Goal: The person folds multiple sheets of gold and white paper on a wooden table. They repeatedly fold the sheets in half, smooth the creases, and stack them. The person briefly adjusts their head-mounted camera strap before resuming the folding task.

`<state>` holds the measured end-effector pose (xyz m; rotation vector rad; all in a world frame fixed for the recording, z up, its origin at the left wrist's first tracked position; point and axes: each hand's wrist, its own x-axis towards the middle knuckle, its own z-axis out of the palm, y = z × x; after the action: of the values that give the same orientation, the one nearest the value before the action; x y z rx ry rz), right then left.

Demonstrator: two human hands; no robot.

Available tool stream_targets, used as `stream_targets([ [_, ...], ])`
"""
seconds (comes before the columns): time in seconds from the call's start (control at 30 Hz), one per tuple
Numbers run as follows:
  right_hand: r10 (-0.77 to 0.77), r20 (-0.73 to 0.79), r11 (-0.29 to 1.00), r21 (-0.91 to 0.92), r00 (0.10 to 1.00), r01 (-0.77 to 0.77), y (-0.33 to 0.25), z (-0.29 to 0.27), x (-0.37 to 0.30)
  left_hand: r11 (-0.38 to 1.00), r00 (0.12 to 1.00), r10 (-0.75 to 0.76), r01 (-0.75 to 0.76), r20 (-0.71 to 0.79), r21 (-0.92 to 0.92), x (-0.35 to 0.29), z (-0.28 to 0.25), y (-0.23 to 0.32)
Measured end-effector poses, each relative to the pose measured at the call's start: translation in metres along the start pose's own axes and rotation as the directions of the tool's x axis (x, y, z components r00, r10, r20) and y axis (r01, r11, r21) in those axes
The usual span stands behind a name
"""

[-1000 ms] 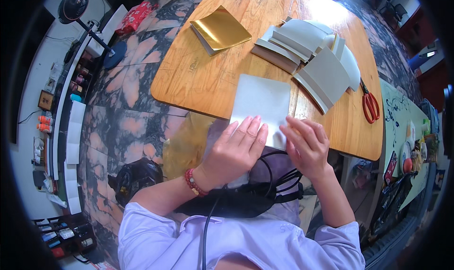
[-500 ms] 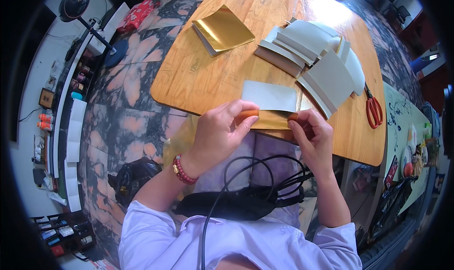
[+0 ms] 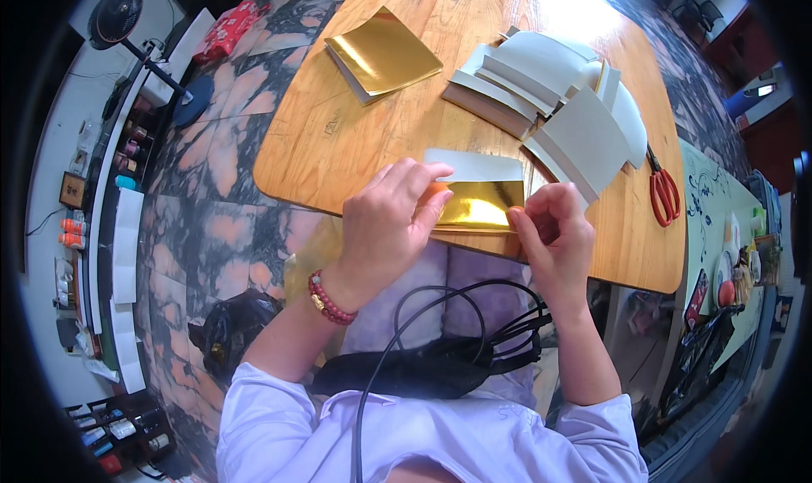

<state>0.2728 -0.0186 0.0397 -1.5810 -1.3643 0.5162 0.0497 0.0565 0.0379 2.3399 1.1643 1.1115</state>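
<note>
At the table's near edge a sheet of gold foil paper is partly folded over, its gold side showing in front and its white back behind. My left hand pinches the left end of the fold between thumb and fingers. The right end is gripped by my right hand, thumb toward me and fingers curled behind. A stack of gold paper lies farther off to the left. Right of it is a pile of folded white-backed pieces, close beyond my right hand.
Red-handled scissors lie near the right edge of the wooden table. A black bag with looped cables rests on my lap. A black plastic bag sits on the floor at left. A pale green table stands at right.
The folded gold part now shows taller and catches bright light, with less of the white back visible behind it. Both hands keep their pinch. The view has shifted slightly.
</note>
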Motion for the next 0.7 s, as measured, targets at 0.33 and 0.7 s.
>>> stream_targets([
  [0.33,-0.107,0.023,0.985,-0.13,0.994,0.109,-0.005,0.001,0.011,0.999,0.998,-0.045,0.044,0.043,0.009,0.013,0.004,-0.003],
  [0.7,-0.137,0.024,0.969,-0.203,0.99,0.139,-0.004,0.004,0.011,0.984,1.0,0.024,-0.023,-0.002,0.176,0.014,0.002,0.003],
])
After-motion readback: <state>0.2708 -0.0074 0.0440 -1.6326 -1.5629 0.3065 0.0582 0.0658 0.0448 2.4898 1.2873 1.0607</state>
